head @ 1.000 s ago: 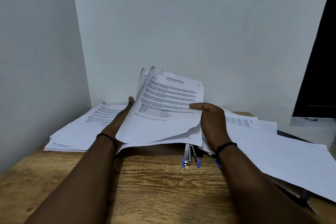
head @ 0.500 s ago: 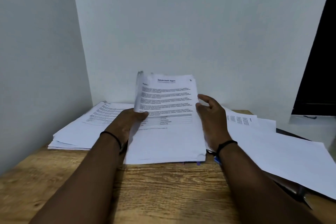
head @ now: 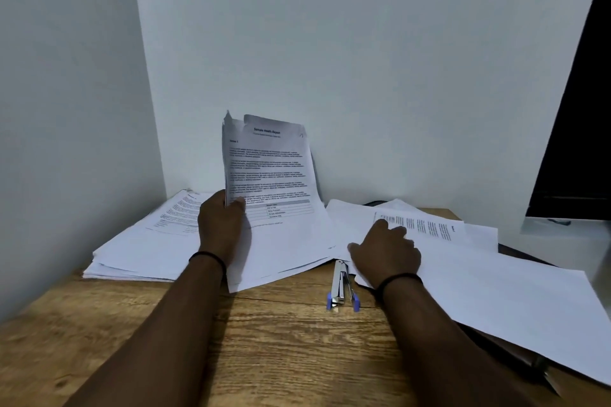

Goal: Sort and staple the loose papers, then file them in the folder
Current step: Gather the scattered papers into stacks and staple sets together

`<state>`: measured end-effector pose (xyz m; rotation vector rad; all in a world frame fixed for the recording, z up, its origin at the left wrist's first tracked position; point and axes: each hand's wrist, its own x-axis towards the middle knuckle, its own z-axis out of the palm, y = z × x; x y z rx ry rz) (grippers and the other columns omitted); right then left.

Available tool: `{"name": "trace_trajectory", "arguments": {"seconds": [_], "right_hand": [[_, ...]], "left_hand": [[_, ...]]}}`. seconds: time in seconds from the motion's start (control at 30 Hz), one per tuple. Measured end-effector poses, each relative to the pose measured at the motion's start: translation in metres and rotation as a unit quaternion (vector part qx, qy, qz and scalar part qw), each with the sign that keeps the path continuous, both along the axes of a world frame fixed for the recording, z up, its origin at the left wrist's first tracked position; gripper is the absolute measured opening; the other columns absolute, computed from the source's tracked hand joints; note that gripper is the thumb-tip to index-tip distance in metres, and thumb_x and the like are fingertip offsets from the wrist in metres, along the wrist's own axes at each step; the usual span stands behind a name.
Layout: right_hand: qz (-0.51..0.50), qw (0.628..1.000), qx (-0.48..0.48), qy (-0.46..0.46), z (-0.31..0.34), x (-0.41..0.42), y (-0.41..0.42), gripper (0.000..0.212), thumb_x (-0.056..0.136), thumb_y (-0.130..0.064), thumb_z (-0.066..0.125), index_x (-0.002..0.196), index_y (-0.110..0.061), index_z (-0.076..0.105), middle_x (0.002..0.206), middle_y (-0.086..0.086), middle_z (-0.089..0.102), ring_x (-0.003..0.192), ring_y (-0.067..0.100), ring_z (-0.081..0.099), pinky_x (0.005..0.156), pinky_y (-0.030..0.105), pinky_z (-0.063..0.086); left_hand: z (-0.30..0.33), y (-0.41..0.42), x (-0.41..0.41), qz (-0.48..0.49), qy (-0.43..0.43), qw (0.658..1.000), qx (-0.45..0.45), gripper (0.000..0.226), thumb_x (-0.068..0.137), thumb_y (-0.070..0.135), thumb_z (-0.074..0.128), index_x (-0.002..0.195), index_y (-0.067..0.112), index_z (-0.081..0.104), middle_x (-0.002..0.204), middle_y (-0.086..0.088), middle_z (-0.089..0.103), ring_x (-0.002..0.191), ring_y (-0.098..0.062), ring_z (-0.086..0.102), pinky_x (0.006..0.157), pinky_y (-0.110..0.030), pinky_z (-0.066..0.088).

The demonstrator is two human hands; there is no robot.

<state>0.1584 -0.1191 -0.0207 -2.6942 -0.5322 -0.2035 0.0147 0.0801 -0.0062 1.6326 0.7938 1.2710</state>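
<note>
Gripping a sheaf of printed pages (head: 271,195) by its left edge, the left hand (head: 221,225) has thumb on the front sheet and fingers curled behind; the sheaf stands tilted up from the wooden desk (head: 264,340), its lower edge resting on the desk and its top leaning toward the back wall (head: 363,59). Front sheet: headed report, paragraphs of text, a small table near the thumb. A black band circles the left wrist.

Right hand (head: 385,251): palm down, fingers loosely bent, resting on the loose papers (head: 479,274) spread over the right side of the desk; whether it pinches a sheet cannot be told. A black band circles this wrist as well.

Stapler (head: 342,286): silver with blue ends, lying flat on the bare wood between the two forearms, just beside the right wrist, its far tip near the lower edge of the held sheaf.

Stacked papers (head: 139,248): a thick pile at the left rear of the desk, against the side wall, top sheet printed, just left of the left hand.

Folder (head: 515,355): a dark edge showing beneath the loose papers at the right; most of it is covered.

Dark panel (head: 582,109): at the far right beyond the desk.
</note>
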Motion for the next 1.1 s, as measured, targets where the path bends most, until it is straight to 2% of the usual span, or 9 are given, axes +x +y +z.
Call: {"name": "trace_trajectory", "arguments": {"seconds": [0.17, 0.23, 0.33, 0.4, 0.57, 0.73, 0.87, 1.0, 1.1], "right_hand": [[0.052, 0.997, 0.052, -0.025, 0.008, -0.009, -0.006, 0.038, 0.091, -0.021, 0.055, 0.125, -0.008, 0.047, 0.124, 0.015, 0.055, 0.111, 0.034, 0.059, 0.082, 0.034, 0.045], [0.061, 0.995, 0.064, -0.043, 0.01, -0.012, -0.007, 0.034, 0.091, -0.018, 0.053, 0.124, -0.009, 0.048, 0.125, 0.015, 0.056, 0.112, 0.034, 0.058, 0.085, 0.035, 0.044], [0.003, 0.998, -0.052, -0.027, 0.013, -0.013, -0.004, 0.061, 0.091, -0.037, 0.056, 0.143, -0.011, 0.036, 0.151, 0.025, 0.035, 0.133, 0.047, 0.041, 0.11, 0.055, 0.03], [-0.027, 0.996, -0.071, 0.037, 0.011, -0.009, -0.002, 0.076, 0.087, -0.051, 0.059, 0.147, -0.013, 0.034, 0.153, 0.026, 0.033, 0.134, 0.049, 0.039, 0.111, 0.058, 0.03], [0.031, 0.999, 0.024, -0.021, 0.008, -0.011, -0.003, 0.019, 0.086, -0.031, 0.057, 0.1, -0.019, 0.054, 0.112, 0.005, 0.066, 0.107, 0.031, 0.062, 0.083, 0.034, 0.044], [0.036, 0.986, 0.098, -0.127, 0.021, -0.019, -0.01, 0.014, 0.093, -0.022, 0.053, 0.099, -0.017, 0.065, 0.103, 0.006, 0.069, 0.1, 0.031, 0.065, 0.072, 0.031, 0.036], [0.05, 0.887, 0.284, -0.36, 0.024, -0.018, -0.004, 0.027, 0.074, -0.005, 0.053, 0.085, -0.016, 0.075, 0.067, 0.006, 0.069, 0.064, 0.031, 0.067, 0.067, 0.035, 0.044], [0.186, 0.763, 0.388, -0.482, 0.032, -0.027, -0.002, 0.028, 0.09, 0.001, 0.056, 0.103, -0.017, 0.074, 0.107, -0.004, 0.073, 0.104, 0.016, 0.068, 0.099, 0.048, 0.043], [0.26, 0.739, 0.42, -0.459, 0.031, -0.041, 0.005, 0.021, 0.091, 0.001, 0.06, 0.103, -0.012, 0.071, 0.112, 0.0, 0.072, 0.114, 0.019, 0.065, 0.103, 0.05, 0.042]], "left_hand": [[0.001, -0.004, 0.001, -0.022, 0.004, 0.999, -0.024, 0.02, 0.094, 0.016, 0.06, 0.079, 0.027, 0.066, 0.092, -0.003, 0.072, 0.096, -0.03, 0.067, 0.091, -0.047, 0.054], [0.002, -0.005, 0.001, -0.023, 0.004, 0.999, -0.029, 0.019, 0.094, 0.015, 0.061, 0.08, 0.027, 0.067, 0.092, -0.005, 0.072, 0.096, -0.03, 0.067, 0.092, -0.048, 0.054], [0.001, -0.005, 0.001, -0.021, 0.006, 0.999, -0.043, 0.022, 0.093, 0.014, 0.061, 0.075, 0.026, 0.066, 0.086, 0.0, 0.071, 0.094, -0.03, 0.067, 0.091, -0.045, 0.055], [-0.001, -0.004, 0.001, -0.023, 0.005, 0.998, -0.051, 0.023, 0.093, 0.014, 0.061, 0.074, 0.026, 0.066, 0.084, 0.003, 0.07, 0.091, -0.028, 0.067, 0.09, -0.043, 0.054], [-0.004, -0.001, 0.003, -0.032, 0.01, 0.998, -0.045, 0.023, 0.093, 0.013, 0.062, 0.075, 0.026, 0.066, 0.082, 0.005, 0.069, 0.084, -0.022, 0.064, 0.085, -0.037, 0.053], [-0.005, -0.001, 0.005, -0.037, 0.008, 0.999, -0.039, 0.025, 0.094, 0.011, 0.062, 0.077, 0.028, 0.064, 0.081, 0.006, 0.067, 0.082, -0.019, 0.063, 0.079, -0.029, 0.049], [-0.005, -0.004, 0.006, -0.054, 0.013, 0.997, -0.048, 0.024, 0.094, 0.009, 0.062, 0.075, 0.023, 0.064, 0.079, 0.002, 0.067, 0.078, -0.019, 0.063, 0.073, -0.028, 0.05], [-0.011, -0.004, 0.009, -0.098, -0.03, 0.99, -0.099, 0.008, 0.085, 0.009, 0.067, 0.08, 0.014, 0.07, 0.091, -0.011, 0.074, 0.09, -0.03, 0.07, 0.089, -0.042, 0.056], [-0.011, -0.004, 0.013, -0.129, -0.102, 0.974, -0.157, 0.005, 0.078, 0.005, 0.068, 0.076, 0.01, 0.07, 0.093, -0.017, 0.073, 0.093, -0.036, 0.07, 0.094, -0.045, 0.054]]}}
